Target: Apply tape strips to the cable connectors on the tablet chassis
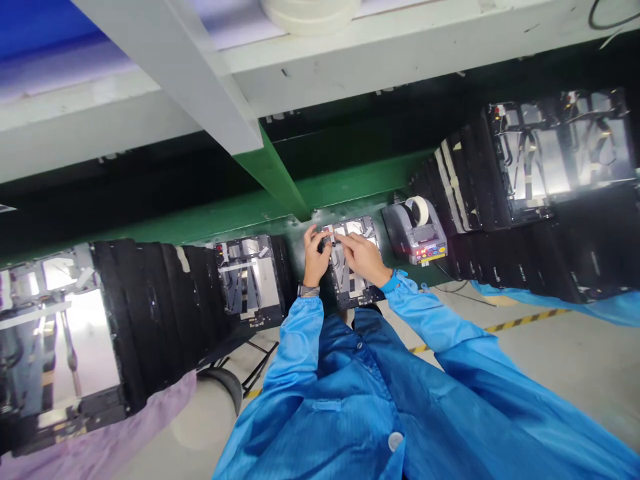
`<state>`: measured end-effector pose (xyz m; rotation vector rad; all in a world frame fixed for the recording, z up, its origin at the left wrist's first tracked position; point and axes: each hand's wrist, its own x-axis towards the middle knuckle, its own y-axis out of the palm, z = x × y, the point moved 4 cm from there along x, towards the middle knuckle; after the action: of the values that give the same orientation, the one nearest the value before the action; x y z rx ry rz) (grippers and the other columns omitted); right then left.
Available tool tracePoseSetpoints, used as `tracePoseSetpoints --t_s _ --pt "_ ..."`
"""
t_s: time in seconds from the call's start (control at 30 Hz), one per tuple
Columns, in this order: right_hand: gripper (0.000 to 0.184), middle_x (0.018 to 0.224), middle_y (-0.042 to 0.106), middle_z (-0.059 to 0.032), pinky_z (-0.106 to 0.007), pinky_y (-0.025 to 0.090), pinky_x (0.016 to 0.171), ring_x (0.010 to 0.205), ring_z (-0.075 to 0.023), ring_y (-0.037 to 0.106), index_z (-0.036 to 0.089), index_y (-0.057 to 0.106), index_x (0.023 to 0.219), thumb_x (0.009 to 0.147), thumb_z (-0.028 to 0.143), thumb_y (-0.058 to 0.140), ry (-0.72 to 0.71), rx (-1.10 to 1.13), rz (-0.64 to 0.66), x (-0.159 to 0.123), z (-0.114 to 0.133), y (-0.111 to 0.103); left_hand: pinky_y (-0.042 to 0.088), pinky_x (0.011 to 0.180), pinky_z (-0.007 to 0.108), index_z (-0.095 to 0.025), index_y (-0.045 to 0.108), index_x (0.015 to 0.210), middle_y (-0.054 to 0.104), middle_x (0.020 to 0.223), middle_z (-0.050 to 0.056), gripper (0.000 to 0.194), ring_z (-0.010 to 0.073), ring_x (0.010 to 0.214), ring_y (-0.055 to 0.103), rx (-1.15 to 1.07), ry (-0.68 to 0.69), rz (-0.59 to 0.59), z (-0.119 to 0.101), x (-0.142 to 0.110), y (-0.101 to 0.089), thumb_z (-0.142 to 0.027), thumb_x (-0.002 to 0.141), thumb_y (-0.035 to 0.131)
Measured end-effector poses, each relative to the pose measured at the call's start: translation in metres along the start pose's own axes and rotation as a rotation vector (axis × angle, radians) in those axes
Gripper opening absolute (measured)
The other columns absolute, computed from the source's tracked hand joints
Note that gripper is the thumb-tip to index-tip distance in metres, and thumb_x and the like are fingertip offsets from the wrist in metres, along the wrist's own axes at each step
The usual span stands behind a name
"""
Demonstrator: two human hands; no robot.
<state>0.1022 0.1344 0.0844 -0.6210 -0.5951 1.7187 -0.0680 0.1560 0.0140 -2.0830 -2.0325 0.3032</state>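
Looking down in the head view, I have the panel [343, 279] lying flat on the green bench [296, 235] in front of me, both hands over its upper part. My left hand [315, 258] is at its upper left corner, fingers bent and thumb apart from them; my right hand [364, 258] reaches in from the other side, forefinger stretched toward the left fingertips. Whether either pinches something small, I cannot tell. I'd expect the panel to be stiff and fairly light, slick on its shiny metal, and fragile around the thin dark strips and small parts, so I'd take it by the black rim at two opposite edges. It is rectangular, with mirror-bright plates inside a dark frame. Just beside it stands the dispenser [417, 243], hard grey plastic with a pale, ring-shaped roll [423, 209]. Similar panels form black, ribbed-looking stacks to my left [155, 320] and right [525, 257]. My blue sleeves [300, 333] are thin, creased cloth.
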Motion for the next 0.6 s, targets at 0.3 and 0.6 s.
tracePoseSetpoints --t_s 0.3,0.6 --pt "0.023 0.11 0.069 -0.0131 -0.037 0.043 0.088 0.103 -0.0277 0.061 0.018 0.073 0.112 0.105 0.017 0.051 -0.121 -0.189 0.084 0.037 -0.005 0.004 0.044 0.123 0.049 -0.026 0.076 0.116 0.048 0.153 0.011 0.021 0.0281 0.139 0.057 -0.013 -0.016 0.004 0.0 -0.003 0.002 -0.031 0.098 0.066" --pt "0.025 0.105 0.067 -0.0132 -0.037 0.041 0.086 0.096 -0.0264 0.058 0.015 0.07 0.107 0.107 0.013 0.045 -0.224 -0.32 0.144 0.047 -0.009 0.006 0.048 0.12 0.048 -0.026 0.077 0.115 0.049 0.152 0.011 0.024 0.0284 0.138 0.058 0.019 -0.002 0.045 -0.001 0.001 -0.003 -0.023 0.092 0.073"
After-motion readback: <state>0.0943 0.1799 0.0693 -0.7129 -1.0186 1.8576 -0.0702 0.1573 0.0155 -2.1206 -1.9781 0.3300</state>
